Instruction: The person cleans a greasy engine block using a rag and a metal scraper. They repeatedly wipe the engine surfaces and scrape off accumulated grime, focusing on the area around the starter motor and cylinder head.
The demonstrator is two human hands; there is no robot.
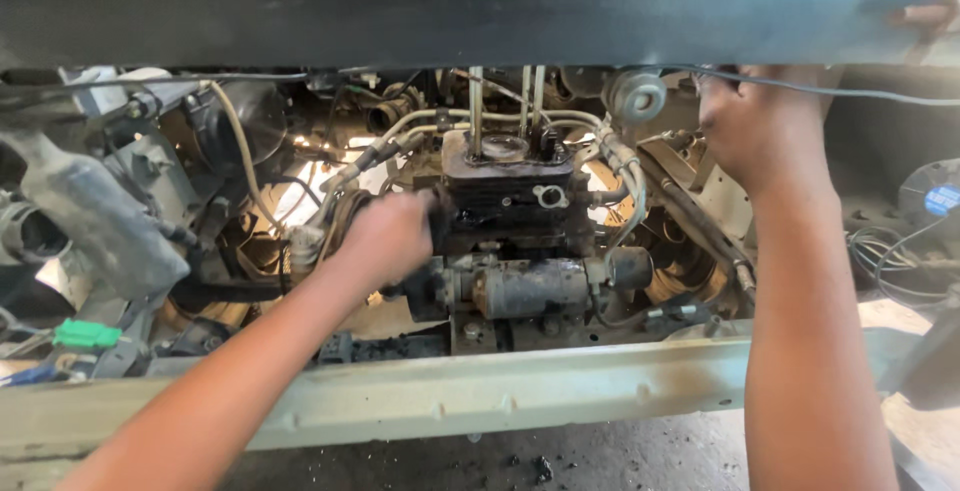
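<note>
Gripping the black engine block (505, 196) with left hand (390, 241), right hand (755, 131) raised

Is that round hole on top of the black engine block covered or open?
Open. The black engine block shows a bare ring-shaped opening on top, with no cap over it.

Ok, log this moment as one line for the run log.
left hand: against left side of black engine block | right hand: raised at frame rail, by hoses | starter motor: untouched below
</note>
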